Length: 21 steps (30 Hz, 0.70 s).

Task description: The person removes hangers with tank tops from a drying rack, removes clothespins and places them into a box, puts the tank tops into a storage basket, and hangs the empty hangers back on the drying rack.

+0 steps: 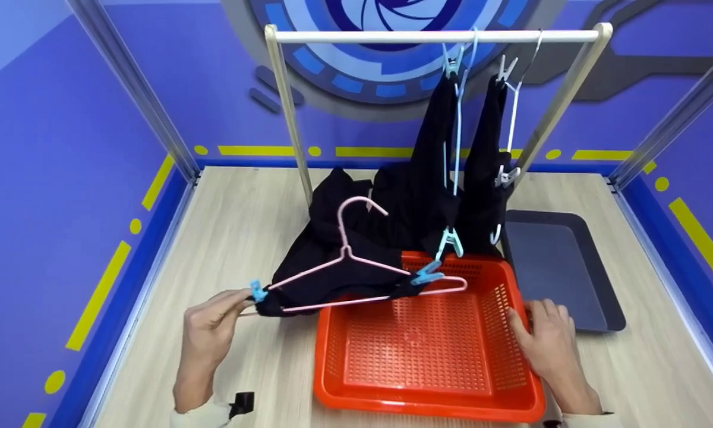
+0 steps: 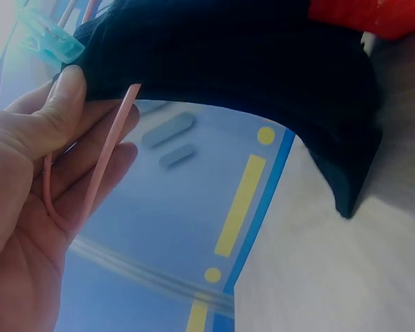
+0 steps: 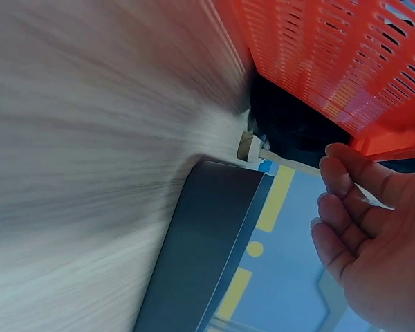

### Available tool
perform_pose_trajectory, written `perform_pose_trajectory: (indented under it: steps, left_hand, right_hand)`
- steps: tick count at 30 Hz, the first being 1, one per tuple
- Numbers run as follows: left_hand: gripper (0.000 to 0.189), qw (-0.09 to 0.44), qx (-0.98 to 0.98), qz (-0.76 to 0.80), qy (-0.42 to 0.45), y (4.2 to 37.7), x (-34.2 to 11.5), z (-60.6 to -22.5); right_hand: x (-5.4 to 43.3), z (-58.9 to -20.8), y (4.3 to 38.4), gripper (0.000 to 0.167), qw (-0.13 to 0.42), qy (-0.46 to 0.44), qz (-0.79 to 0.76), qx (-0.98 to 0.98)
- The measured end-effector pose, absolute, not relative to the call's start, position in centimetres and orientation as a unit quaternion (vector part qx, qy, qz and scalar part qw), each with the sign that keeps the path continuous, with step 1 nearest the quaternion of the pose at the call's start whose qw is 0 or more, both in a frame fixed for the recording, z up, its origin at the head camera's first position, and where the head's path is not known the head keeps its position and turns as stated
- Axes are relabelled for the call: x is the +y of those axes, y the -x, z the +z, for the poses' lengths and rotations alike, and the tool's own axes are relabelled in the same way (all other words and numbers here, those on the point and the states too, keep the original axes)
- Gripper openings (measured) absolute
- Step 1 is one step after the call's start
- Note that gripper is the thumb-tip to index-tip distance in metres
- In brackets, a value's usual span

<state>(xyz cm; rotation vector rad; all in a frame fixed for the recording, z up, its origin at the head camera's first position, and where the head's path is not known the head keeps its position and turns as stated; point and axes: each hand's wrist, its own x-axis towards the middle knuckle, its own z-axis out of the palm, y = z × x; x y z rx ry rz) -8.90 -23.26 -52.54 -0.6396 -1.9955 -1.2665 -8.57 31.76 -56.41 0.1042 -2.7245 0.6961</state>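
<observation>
My left hand (image 1: 211, 324) pinches the left end of a pink clothes hanger (image 1: 344, 252), whose hook points upward in the head view. A black garment (image 1: 333, 267) is fastened to it by a blue clothespin (image 1: 258, 291) beside my fingertips and another blue clothespin (image 1: 428, 273) towards the right end. In the left wrist view the garment's dark cloth (image 2: 228, 55) hangs past my thumb. My right hand (image 1: 549, 342) holds the right rim of a red plastic basket (image 1: 428, 401), thumb over the inside and fingers loosely bent outside it. The hanger overlaps the basket's far left part.
Behind stands a wooden rack (image 1: 380, 37). From its rail hang black garments (image 1: 434, 131) on a blue hanger (image 1: 458, 119) and a white hanger (image 1: 514, 119), held with clothespins. A dark grey tray (image 1: 555, 267) lies right of the basket. Purple walls enclose the table (image 1: 226, 226).
</observation>
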Motion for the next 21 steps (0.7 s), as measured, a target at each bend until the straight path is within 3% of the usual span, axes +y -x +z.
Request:
perform_pose_trajectory:
  steps: [8,14,21]
  left_hand:
    - [0.020,0.340,-0.744,-0.499,0.287,9.7,-21.6,-53.0]
    - [0.036,0.327,-0.742,-0.512,0.284,10.2,-19.9,-52.6]
    - [0.031,0.329,-0.728,-0.526,0.290,11.3,-17.7,-52.6]
  right_hand:
    - [31.7,-56.4,8.6,0.027,0.163,-0.038,0.246,-0.955]
    - [31.7,-56.5,8.6,0.026,0.170,-0.041,0.251,-0.952]
    - [31.6,-56.3,8.6,0.027,0.160,-0.035,0.252,-0.954]
